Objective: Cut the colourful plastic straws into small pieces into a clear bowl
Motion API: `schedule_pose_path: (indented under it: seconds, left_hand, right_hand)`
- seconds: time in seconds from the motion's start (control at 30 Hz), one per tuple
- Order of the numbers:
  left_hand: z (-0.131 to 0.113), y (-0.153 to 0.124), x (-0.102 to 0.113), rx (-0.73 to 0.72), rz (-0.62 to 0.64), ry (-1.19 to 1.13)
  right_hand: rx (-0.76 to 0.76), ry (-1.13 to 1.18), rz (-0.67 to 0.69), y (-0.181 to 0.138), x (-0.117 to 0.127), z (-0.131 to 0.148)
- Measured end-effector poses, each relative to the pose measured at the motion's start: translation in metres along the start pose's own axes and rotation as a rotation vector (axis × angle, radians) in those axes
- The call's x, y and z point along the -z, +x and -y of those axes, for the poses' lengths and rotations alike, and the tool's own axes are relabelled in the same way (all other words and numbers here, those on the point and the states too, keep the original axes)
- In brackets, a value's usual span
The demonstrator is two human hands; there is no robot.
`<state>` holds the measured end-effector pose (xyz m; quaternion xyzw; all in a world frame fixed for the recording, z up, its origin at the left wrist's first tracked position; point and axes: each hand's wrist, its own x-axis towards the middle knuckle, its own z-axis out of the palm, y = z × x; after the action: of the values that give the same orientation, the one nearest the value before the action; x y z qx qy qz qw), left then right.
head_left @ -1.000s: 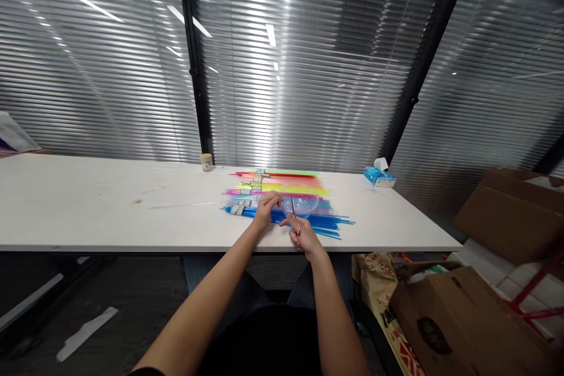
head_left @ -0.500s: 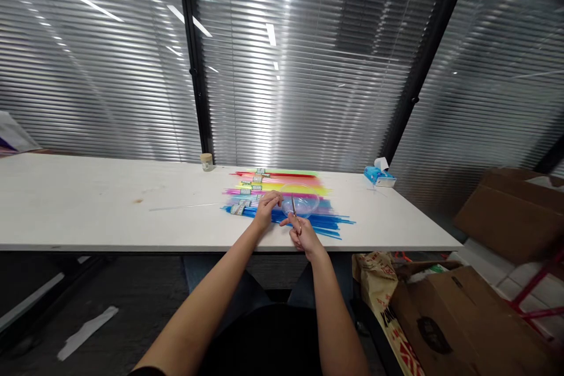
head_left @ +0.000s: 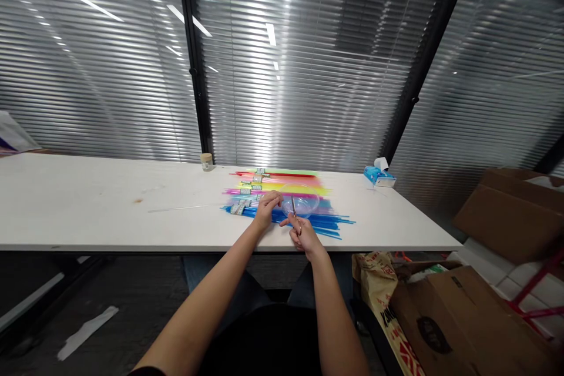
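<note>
Bundles of thin coloured straws (head_left: 282, 188) lie side by side on the white table (head_left: 110, 211), red and green at the back, blue nearest me. A clear plastic bowl (head_left: 304, 204) rests on top of them. My right hand (head_left: 304, 235) grips a pair of scissors (head_left: 294, 211), blades pointing away toward the bowl. My left hand (head_left: 267, 208) is closed in a pinch just left of the blades, above the blue straws; what it pinches is too small to make out.
A small beige jar (head_left: 206, 161) stands at the table's back edge and a blue tissue pack (head_left: 379, 175) lies at the right end. One loose clear straw (head_left: 176, 208) lies to the left. Cardboard boxes (head_left: 462, 317) crowd the floor on the right. Blinds cover the windows behind.
</note>
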<state>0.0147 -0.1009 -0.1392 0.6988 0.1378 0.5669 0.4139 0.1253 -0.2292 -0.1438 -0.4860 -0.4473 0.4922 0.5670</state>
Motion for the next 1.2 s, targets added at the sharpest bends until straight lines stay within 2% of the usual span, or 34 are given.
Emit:
schedule_pose_path:
  seconds: [0.47, 0.97, 1.2]
  left_hand:
    - [0.01, 0.001, 0.002, -0.023, -0.06, 0.033]
    - [0.004, 0.002, 0.002, -0.014, -0.05, 0.062]
    - [0.003, 0.002, 0.002, -0.003, -0.044, 0.075]
  right_hand:
    - [0.008, 0.037, -0.048, 0.0, 0.002, -0.002]
    - [-0.004, 0.029, -0.059, 0.002, 0.003, -0.007]
    - [0.002, 0.026, -0.023, -0.002, 0.002, 0.0]
